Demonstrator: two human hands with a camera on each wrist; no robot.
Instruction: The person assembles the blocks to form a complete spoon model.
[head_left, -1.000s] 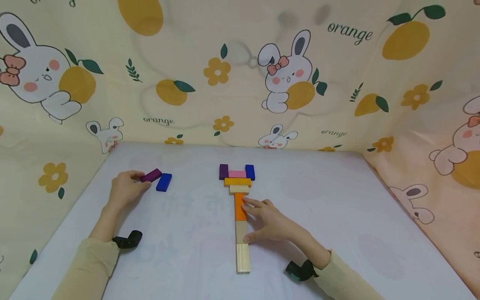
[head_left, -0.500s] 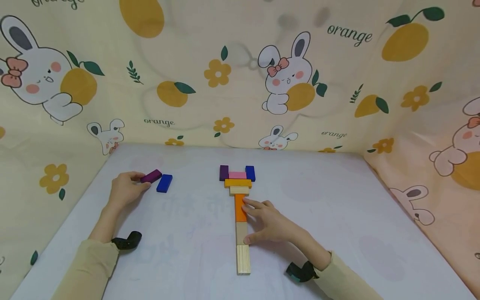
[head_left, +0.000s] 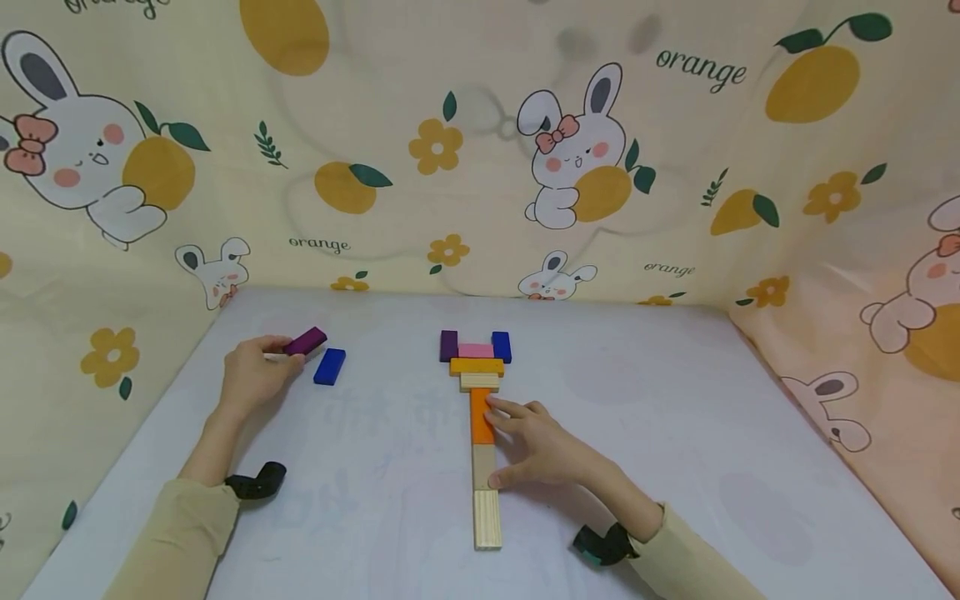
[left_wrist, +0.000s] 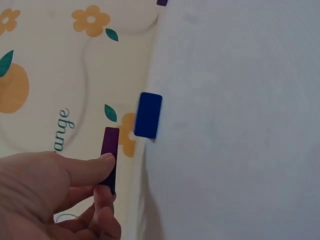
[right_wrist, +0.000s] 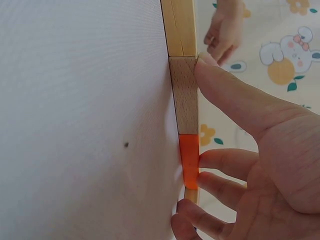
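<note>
At the left of the head view my left hand point(head_left: 258, 373) pinches a purple block point(head_left: 307, 340) between thumb and fingers. In the left wrist view the purple block point(left_wrist: 110, 142) stands out past the thumb. Beside it on the table lies a blue block point(head_left: 329, 367), apart from the hand. My right hand point(head_left: 543, 446) touches the side of a row of blocks with spread fingers. Its fingertips are at the orange block point(head_left: 481, 417), its thumb at a plain wooden block point(head_left: 483, 467).
Another wooden block point(head_left: 487, 521) ends the row nearest me. At its far end lie a short wooden block point(head_left: 478, 382), a yellow block point(head_left: 476, 367), a pink block point(head_left: 476, 351), a dark purple block point(head_left: 448, 346) and another blue block point(head_left: 501, 347). A printed cloth point(head_left: 465, 192) walls the white table.
My left hand has raised the purple block slightly, up and away from the blue block beside it. The right hand and the row of blocks have stayed put.
</note>
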